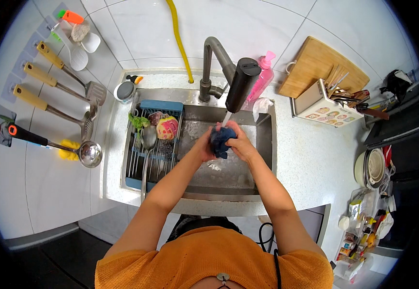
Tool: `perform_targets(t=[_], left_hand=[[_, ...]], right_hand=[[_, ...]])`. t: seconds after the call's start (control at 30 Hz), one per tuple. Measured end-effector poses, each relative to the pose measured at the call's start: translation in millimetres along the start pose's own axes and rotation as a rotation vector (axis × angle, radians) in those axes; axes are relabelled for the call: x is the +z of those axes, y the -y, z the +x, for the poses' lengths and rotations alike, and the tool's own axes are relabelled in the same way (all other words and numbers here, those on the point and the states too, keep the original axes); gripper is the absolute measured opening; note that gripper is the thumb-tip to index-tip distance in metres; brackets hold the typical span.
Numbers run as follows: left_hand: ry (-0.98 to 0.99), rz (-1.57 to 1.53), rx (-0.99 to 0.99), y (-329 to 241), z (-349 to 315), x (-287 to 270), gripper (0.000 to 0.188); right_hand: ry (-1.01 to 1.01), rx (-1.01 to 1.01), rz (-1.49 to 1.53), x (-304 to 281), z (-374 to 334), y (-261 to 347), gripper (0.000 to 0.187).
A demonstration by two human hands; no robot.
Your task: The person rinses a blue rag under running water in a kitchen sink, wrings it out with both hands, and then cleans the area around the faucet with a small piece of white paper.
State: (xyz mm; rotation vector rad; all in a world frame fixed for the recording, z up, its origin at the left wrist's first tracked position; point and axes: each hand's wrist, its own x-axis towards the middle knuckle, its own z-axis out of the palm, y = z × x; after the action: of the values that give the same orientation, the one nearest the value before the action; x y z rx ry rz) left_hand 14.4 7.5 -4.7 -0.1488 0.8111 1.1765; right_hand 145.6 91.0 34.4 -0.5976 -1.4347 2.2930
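Note:
Over the sink (195, 180), a bunched dark blue cloth (220, 143) is held between both my hands under the tap (242, 82). A thin stream of water runs from the black spout onto it. My left hand (204, 145) is closed round the cloth's left side, its fingers partly hidden. On the other side my right hand (240, 142) grips the cloth, thumb and fingers pressed in. Some water glints on the sink floor below.
A blue-ended drying rack (161, 105) with a large spoon (148, 139), a green scrubber and a pink-and-yellow sponge (167, 127) fills the sink's left. A pink pump bottle (262, 79), cutting board (322, 67) and utensil holder (322, 106) stand right. Ladles and spatulas (95, 91) hang left.

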Motion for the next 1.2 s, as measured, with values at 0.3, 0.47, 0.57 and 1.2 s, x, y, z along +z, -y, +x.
perform_targets(t=[0.3, 0.47, 0.57, 1.2], left_hand=[[-0.237, 0.149, 0.650, -6, 10, -8, 0.033], [-0.388, 0.295, 0.814, -27, 10, -25, 0.039], [-0.481, 0.253, 0.753, -29, 13, -30, 0.039], [-0.297, -0.338, 0.097, 28, 7, -3, 0.076]], right_hand=[[-0.116, 0.429, -0.089, -3, 3, -9, 0.062], [-0.081, 0.148, -0.657, -20, 8, -15, 0.056], [-0.097, 0.028, -0.823, -19, 11, -7, 0.048], [-0.442, -0.070, 0.028, 11, 23, -8, 0.039]])
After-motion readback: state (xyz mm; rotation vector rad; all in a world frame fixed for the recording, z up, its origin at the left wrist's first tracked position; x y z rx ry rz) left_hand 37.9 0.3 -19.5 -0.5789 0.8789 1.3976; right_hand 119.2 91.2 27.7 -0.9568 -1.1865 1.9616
